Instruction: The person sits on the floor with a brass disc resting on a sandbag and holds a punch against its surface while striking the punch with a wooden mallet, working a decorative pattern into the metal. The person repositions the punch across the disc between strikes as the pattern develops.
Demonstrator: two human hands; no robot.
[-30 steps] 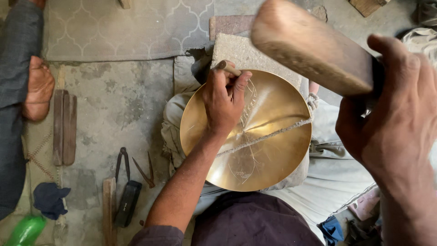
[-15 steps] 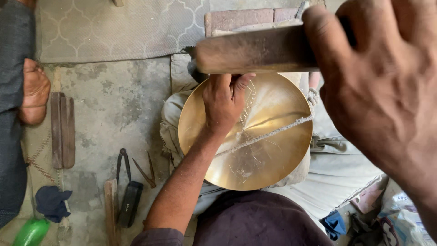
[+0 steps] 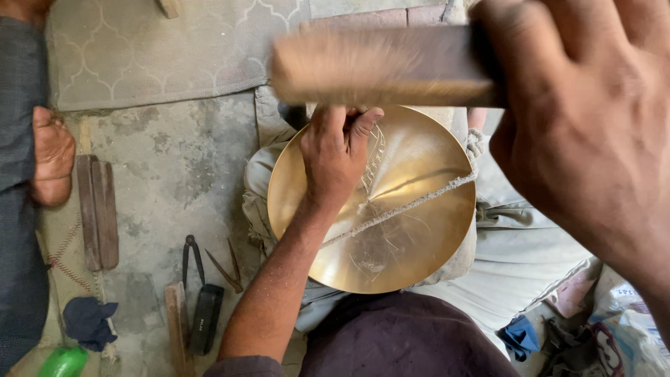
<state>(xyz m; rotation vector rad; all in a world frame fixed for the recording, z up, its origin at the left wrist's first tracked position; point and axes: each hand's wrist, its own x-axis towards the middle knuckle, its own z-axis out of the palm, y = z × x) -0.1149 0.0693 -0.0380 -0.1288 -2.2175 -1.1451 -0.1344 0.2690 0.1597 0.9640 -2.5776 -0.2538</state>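
A bare concrete floor (image 3: 174, 167), stained and dusty, lies under everything, with a patterned mat (image 3: 160, 49) at its far edge.

Nearest, the right hand (image 3: 586, 132) fills the upper right, fingers wrapped tight round the end of a wooden mallet (image 3: 380, 66), which is blurred and raised above the work. Just under it the left hand (image 3: 337, 157) rests on the brass disc (image 3: 391, 209), fingers curled at the disc's far rim, seemingly pinching a small tool I cannot make out. The disc sits on the person's lap, over pale cloth (image 3: 516, 279).

How far along: fine lines are scratched near the left hand and a rough line crosses the disc; most of the face is still smooth, so I judge much remains.

Left of the left arm lie dividers (image 3: 190, 260), a dark tool (image 3: 206, 318) and wooden sticks (image 3: 98, 213). Farther left is another person's foot (image 3: 50, 153); a green bottle (image 3: 63, 363) and blue rag (image 3: 87, 321) lie in the corner. Printed packets (image 3: 628, 335) crumple below the right hand.
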